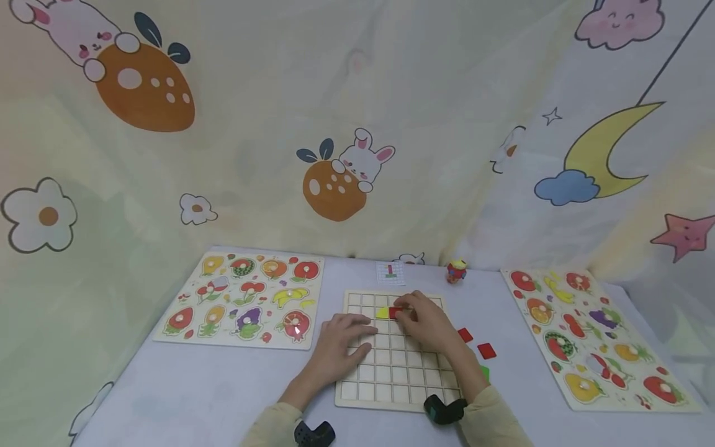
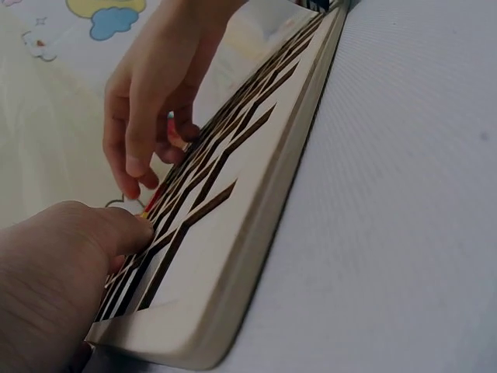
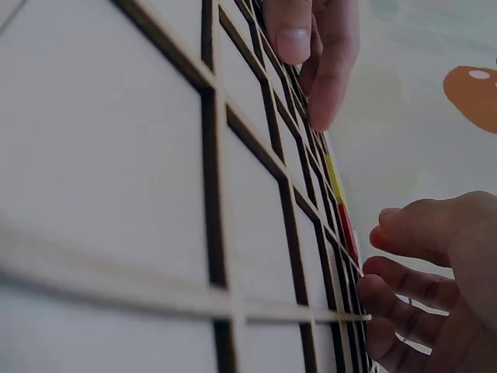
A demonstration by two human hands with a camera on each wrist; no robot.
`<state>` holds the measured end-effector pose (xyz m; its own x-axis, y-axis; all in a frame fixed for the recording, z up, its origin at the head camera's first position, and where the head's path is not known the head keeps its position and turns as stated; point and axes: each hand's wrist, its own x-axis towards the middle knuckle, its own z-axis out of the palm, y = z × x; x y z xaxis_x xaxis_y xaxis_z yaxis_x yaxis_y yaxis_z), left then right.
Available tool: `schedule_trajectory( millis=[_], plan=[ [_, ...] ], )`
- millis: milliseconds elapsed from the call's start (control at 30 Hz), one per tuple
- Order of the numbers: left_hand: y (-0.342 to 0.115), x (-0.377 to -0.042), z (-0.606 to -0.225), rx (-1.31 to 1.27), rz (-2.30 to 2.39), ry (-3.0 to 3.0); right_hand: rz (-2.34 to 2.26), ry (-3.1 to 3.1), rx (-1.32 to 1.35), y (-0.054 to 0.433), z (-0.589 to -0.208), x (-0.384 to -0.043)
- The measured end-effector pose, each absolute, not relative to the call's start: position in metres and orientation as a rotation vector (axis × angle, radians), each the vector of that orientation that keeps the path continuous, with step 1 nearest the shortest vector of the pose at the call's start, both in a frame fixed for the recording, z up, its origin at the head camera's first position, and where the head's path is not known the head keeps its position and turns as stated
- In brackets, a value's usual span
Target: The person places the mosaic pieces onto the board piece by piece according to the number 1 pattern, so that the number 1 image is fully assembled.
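A wooden grid board (image 1: 365, 392) lies on the table with a yellow tile (image 1: 382, 313) and a red tile (image 1: 394, 313) side by side in an upper row. My right hand (image 1: 427, 326) is over the board's upper right, fingertips bent beside the red tile. In the right wrist view its thumb and fingers (image 3: 411, 284) stand apart, pinching nothing that I can see. My left hand (image 1: 337, 346) rests at the board's left side with relaxed fingers and holds nothing; its thumb (image 2: 128, 231) lies over the edge cells in the left wrist view.
Right of the board lie two loose red tiles (image 1: 486, 351) and a partly hidden green tile (image 1: 485, 374). Behind it are a small pattern card (image 1: 398, 280) and a toy figure (image 1: 456, 271). Fruit puzzle boards stand left (image 1: 229, 310) and right (image 1: 581, 329).
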<state>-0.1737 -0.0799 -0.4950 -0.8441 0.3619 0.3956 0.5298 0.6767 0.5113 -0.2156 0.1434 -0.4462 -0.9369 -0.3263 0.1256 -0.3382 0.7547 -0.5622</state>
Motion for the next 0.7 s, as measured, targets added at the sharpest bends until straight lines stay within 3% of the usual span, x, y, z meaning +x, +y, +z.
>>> schedule_trajectory(
  millis=[700],
  plan=[
    [-0.079,-0.172,-0.495,-0.725,-0.963,-2.608,0.934,-2.934,0.357,0.228,-0.446,-0.193]
  ],
)
